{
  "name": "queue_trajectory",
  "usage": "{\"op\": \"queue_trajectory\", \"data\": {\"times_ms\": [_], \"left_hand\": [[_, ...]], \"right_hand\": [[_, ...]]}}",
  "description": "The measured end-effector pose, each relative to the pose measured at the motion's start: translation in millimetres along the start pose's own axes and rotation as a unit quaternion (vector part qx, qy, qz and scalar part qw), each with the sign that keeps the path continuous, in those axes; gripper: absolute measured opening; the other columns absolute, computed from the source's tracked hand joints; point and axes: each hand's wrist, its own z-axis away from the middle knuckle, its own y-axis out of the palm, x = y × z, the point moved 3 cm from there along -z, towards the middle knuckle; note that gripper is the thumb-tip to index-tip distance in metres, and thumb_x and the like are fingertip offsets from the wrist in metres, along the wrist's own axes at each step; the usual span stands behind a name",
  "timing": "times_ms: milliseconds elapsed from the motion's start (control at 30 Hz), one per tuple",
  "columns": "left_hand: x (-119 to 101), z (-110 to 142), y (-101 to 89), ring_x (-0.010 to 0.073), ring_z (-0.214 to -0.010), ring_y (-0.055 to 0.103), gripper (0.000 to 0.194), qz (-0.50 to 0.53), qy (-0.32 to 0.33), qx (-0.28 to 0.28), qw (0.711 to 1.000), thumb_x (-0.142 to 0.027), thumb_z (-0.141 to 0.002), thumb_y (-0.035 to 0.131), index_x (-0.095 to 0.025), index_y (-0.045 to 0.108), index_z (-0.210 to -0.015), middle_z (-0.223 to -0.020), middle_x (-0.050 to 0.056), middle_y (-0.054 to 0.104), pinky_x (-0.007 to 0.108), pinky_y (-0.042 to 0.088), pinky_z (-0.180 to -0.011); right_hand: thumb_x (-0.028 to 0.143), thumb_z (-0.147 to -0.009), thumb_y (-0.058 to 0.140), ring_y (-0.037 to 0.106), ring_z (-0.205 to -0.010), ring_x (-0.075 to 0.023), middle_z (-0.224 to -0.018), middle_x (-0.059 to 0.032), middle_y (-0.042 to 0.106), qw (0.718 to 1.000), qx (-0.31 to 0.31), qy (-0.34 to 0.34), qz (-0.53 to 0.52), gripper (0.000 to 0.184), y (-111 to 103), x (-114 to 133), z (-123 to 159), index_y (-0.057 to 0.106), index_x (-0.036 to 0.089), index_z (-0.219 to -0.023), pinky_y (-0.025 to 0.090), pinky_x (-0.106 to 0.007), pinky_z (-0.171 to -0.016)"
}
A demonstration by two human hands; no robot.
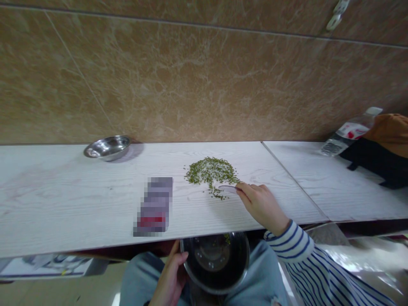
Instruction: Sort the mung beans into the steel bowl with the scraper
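My right hand [263, 206] is closed on the handle of a spoon [227, 188], whose pale end lies at the near edge of a spread of small green beans [212, 170] on the table. Some beans trail toward the table's front edge beside the spoon. Below that edge, at my lap, my left hand [174, 270] grips the left rim of a deep metal bowl [216, 287]. A few green beans show inside the bowl near its far wall.
A shallow metal dish [108, 148] stands at the back left by the tiled wall. A blurred-out phone-like object [154, 206] lies left of the beans. On the right are a clear plastic bottle [347, 132] and a black and brown bag [382, 157]. The white table [79, 204] ends above my knees.
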Motion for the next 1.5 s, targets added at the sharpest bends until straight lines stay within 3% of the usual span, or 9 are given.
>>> {"op": "queue_trajectory", "data": {"times_ms": [600,733,1200,1500], "left_hand": [[5,-6,-3.2,0.0272,-0.114,0.054,0.065,0.007,-0.012,0.004,1.0,-0.025,-0.066,0.062,-0.027,0.047,-0.129,-0.121,0.004,0.064,0.039,0.042,-0.094],[5,-4,-2.1,0.0281,-0.115,0.054,0.063,0.009,-0.01,0.001,1.0,-0.024,-0.067,0.061,-0.027,0.047,-0.129,-0.117,0.005,0.066,0.042,0.04,-0.096],[2,1,5.5,0.0254,-0.116,0.053,0.059,-0.003,-0.005,0.012,1.0,-0.023,-0.071,0.057,-0.025,0.047,-0.129,-0.117,0.004,0.066,0.037,0.041,-0.094],[4,-5,-2.8,0.0253,-0.115,0.054,0.063,0.003,0.004,0.012,1.0,-0.024,-0.069,0.059,-0.025,0.045,-0.131,-0.115,0.003,0.067,0.037,0.041,-0.094]], "right_hand": [[0.028,-0.093,0.036,0.061,-0.077,-0.0156,-0.082,-0.0029,0.068,1.0,0.003,-0.017,-0.003,0.024,-2,-4,22,0.057,0.022,-0.102,0.035,-0.029,-0.073],[0.028,-0.093,0.035,0.061,-0.077,-0.0158,-0.082,-0.0036,0.068,1.0,-0.006,-0.013,-0.008,0.025,-3,-3,20,0.057,0.022,-0.101,0.035,-0.029,-0.073],[0.027,-0.094,0.037,0.06,-0.077,-0.0157,-0.082,-0.0022,0.067,1.0,-0.008,-0.025,-0.008,0.022,-2,2,23,0.057,0.022,-0.1,0.033,-0.029,-0.072],[0.026,-0.093,0.039,0.061,-0.075,-0.0157,-0.08,-0.0022,0.068,1.0,-0.009,-0.005,0.012,0.021,-3,1,13,0.058,0.021,-0.1,0.033,-0.028,-0.07]]}}
